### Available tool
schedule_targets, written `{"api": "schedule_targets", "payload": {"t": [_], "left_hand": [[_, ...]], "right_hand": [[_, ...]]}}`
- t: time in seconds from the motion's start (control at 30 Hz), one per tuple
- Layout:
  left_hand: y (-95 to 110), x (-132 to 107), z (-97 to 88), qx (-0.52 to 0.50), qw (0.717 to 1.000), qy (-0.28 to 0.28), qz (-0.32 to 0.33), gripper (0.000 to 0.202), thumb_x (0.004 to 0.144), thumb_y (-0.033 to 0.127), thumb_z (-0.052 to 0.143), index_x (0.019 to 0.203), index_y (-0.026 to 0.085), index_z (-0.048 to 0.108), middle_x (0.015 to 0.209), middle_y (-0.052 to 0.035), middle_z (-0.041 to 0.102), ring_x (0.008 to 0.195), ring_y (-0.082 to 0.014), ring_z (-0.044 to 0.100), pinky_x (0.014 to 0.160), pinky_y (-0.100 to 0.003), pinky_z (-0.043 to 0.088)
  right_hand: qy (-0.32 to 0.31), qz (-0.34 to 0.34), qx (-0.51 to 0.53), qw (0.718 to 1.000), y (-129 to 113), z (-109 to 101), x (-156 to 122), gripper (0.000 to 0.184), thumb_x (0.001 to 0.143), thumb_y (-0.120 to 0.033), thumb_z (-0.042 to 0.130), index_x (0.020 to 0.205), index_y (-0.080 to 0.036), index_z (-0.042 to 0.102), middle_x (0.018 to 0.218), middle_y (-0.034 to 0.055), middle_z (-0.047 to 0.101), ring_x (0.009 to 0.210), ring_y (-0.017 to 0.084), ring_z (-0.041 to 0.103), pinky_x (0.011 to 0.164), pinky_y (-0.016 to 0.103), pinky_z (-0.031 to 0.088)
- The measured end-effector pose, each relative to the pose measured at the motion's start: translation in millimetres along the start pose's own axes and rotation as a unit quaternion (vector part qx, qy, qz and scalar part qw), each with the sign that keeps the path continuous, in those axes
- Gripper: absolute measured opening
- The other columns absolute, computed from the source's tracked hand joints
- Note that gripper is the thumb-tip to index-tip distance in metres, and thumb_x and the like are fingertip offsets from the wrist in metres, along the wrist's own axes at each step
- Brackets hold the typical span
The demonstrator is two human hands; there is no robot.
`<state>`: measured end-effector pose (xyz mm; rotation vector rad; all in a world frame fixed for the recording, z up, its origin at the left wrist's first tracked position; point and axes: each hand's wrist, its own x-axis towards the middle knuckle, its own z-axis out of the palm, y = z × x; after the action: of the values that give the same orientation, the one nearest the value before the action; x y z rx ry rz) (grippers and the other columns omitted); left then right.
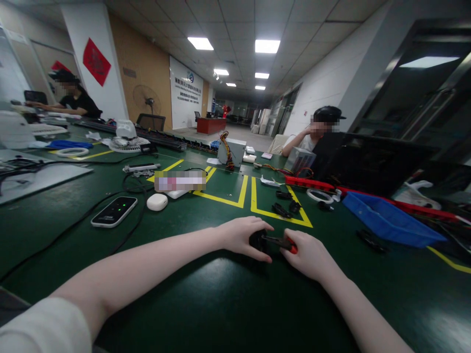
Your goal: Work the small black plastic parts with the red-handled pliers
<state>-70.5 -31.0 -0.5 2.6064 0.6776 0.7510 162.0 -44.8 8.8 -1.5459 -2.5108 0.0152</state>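
My left hand rests on the green table with its fingers curled around a small black part. My right hand is closed on a red-handled tool whose dark shaft points left into the black part. Both hands meet near the table's middle, just in front of a yellow-taped rectangle. Most of the black part is hidden by my left fingers.
Small black parts lie inside the yellow rectangle. A blue bin stands at right, a phone and white earbud case at left with black cables. One person sits at the far right behind a black monitor, another at the far left.
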Motion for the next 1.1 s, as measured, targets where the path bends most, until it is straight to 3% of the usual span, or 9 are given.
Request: {"api": "schedule_targets", "payload": {"t": [0.27,0.57,0.77,1.1], "left_hand": [[-1.2,0.8,1.8,0.004,1.0,-0.017,-0.002,0.055,0.074,0.054,0.071,0.113,0.017,0.06,0.104,-0.0092,0.062,0.097,-0.0233,0.06,0.082,-0.032,0.048],[1.5,0.8,2.6,0.016,0.999,-0.018,0.033,0.053,0.079,0.052,0.066,0.118,0.017,0.057,0.112,-0.0105,0.06,0.101,-0.0236,0.058,0.085,-0.034,0.048],[0.8,0.0,3.7,0.007,0.999,-0.035,-0.004,0.051,0.079,0.055,0.065,0.115,0.019,0.058,0.103,-0.0079,0.061,0.093,-0.0222,0.059,0.078,-0.032,0.049],[-5.4,2.1,10.1,0.014,0.997,0.031,0.07,0.072,0.069,0.048,0.077,0.128,0.019,0.049,0.121,-0.0133,0.056,0.112,-0.0276,0.054,0.095,-0.042,0.047]], "right_hand": [[-0.011,0.007,0.003,1.0,-1.5,-0.1,-1.0,0.013,0.077,-0.031,0.055,0.071,-0.022,0.048,0.073,0.0024,0.059,0.067,0.017,0.053,0.059,0.027,0.036],[0.006,0.012,-0.02,1.0,-3.0,-0.5,-5.7,0.015,0.078,-0.031,0.055,0.071,-0.021,0.046,0.073,0.0015,0.057,0.068,0.016,0.051,0.06,0.026,0.032],[-0.002,0.008,-0.026,1.0,-6.8,-2.9,-6.6,0.013,0.077,-0.028,0.056,0.071,-0.021,0.047,0.073,0.0012,0.058,0.068,0.016,0.052,0.062,0.026,0.032],[0.011,0.025,-0.022,0.999,-3.3,-1.4,-6.0,0.012,0.076,-0.028,0.056,0.072,-0.021,0.047,0.073,0.0011,0.057,0.069,0.016,0.052,0.061,0.025,0.032]]}}
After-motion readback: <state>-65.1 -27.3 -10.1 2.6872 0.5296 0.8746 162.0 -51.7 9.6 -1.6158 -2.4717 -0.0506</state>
